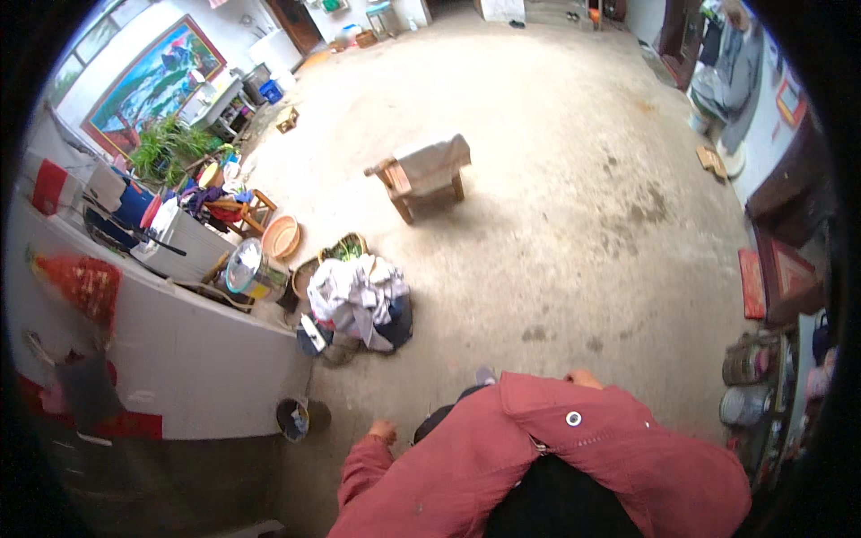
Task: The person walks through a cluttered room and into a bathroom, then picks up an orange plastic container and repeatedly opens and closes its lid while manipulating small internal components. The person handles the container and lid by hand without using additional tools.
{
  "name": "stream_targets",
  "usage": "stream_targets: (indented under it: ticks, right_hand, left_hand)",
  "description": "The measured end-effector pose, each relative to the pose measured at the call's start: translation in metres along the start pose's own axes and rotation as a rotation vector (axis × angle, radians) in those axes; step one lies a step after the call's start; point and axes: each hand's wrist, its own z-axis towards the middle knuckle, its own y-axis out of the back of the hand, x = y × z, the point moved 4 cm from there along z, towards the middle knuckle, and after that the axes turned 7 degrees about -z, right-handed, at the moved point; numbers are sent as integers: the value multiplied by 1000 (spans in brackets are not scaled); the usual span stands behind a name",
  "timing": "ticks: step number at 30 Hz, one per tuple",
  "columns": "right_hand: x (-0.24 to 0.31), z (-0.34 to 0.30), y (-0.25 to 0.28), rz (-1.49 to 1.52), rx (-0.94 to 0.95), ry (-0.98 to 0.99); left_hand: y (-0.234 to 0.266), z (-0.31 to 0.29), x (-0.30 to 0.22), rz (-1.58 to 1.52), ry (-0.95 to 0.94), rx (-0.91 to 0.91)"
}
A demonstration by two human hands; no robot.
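Note:
I look down over my red jacket at a bare concrete floor. My left hand [384, 431] pokes out of the red sleeve at my side, small in the picture, and appears to hold nothing; its fingers are too small to read. My right hand [583, 377] shows only as a sliver above the jacket's edge, mostly hidden. A pile of white and dark cloth [361, 303] lies on the floor a step ahead to my left, nearest my left hand.
A small wooden stool [423, 173] draped with cloth stands mid-floor. A white counter [179, 341] with pots, bowls and a basket runs along the left. A small bucket [293, 419] sits by its corner. Another person [731, 72] sits at the far right. Cans [744, 377] stand right.

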Motion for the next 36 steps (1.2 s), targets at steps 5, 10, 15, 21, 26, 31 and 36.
stream_targets:
  ticks: [5, 10, 15, 21, 26, 31, 36]
  right_hand:
    - [31, 64, 92, 233, 11, 0]
    - [32, 189, 170, 251, 74, -29]
    - [25, 315, 291, 254, -18, 8]
    - [-3, 411, 432, 190, 47, -42]
    - [-30, 519, 476, 61, 78, 34]
    - [-25, 642, 558, 9, 171, -46]
    - [47, 720, 705, -40, 217, -71]
  left_hand:
    - [54, 114, -271, 130, -452, -28]
    - [50, 167, -532, -44, -680, 54]
    - [31, 182, -705, -428, -461, 250]
    - [40, 246, -825, -750, -310, 217]
    - [65, 320, -888, -1226, -100, 41]
    - [81, 395, -928, -1508, -110, -251]
    - [79, 372, -941, -1642, 143, -401]
